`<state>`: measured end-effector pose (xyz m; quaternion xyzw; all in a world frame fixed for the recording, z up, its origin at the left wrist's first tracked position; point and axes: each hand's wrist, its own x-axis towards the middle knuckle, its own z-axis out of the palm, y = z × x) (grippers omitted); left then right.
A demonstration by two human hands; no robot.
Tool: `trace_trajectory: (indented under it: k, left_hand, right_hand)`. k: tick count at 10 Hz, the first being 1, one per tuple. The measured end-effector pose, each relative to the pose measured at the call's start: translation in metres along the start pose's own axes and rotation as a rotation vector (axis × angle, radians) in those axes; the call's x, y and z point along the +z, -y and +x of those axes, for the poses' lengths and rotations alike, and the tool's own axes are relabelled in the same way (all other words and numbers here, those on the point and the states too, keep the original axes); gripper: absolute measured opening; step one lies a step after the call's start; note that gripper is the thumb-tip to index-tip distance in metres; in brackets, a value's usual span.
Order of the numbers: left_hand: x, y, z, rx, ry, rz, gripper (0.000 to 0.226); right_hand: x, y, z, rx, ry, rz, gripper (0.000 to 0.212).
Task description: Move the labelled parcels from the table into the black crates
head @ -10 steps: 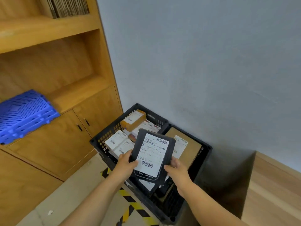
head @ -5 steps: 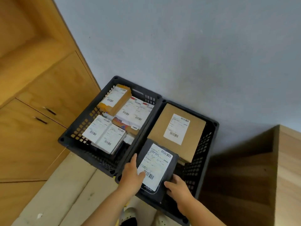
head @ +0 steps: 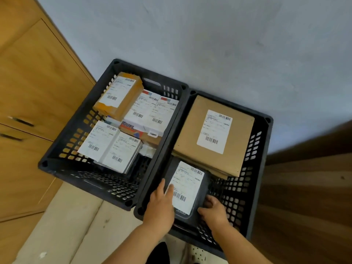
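Two black crates stand side by side against the wall. Low inside the right crate, at its near end, is a dark grey parcel with a white barcode label. My left hand holds its left edge, thumb on the label. My right hand grips its near right corner with curled fingers. A large flat brown parcel with a label fills the far half of that crate. The left crate holds several labelled parcels, one of them an orange-brown box.
A wooden cabinet with two dark handles stands left of the crates. A wooden table edge rises on the right. The grey wall runs behind the crates. Pale floor lies in front of them.
Both hands have lowered the dark grey parcel from above the crates down into the near end of the right crate. The view has tilted downward.
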<state>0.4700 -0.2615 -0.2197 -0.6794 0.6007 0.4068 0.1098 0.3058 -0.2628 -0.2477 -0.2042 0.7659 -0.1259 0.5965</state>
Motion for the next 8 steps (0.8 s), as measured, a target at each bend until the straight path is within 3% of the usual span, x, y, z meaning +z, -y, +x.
trace_trajectory:
  k: [3,6,7,8]
  left_hand:
    - [0.009,0.004,0.019,0.046,0.115,0.344,0.083]
    - [-0.001,0.002,0.029,0.06,0.241,0.297,0.09]
    - [-0.012,0.005,0.025,0.063,0.253,0.142,0.085]
    - [-0.021,0.011,0.013,0.104,0.209,0.009,0.063]
  right_hand:
    - [0.026,0.008,0.003,-0.063,0.009,0.222,0.063]
    - [0.012,0.013,-0.002,-0.036,0.075,0.183,0.055]
    - [0.001,0.022,-0.017,-0.021,0.041,0.198,0.043]
    - [-0.015,0.028,-0.039,-0.034,0.038,0.215,0.033]
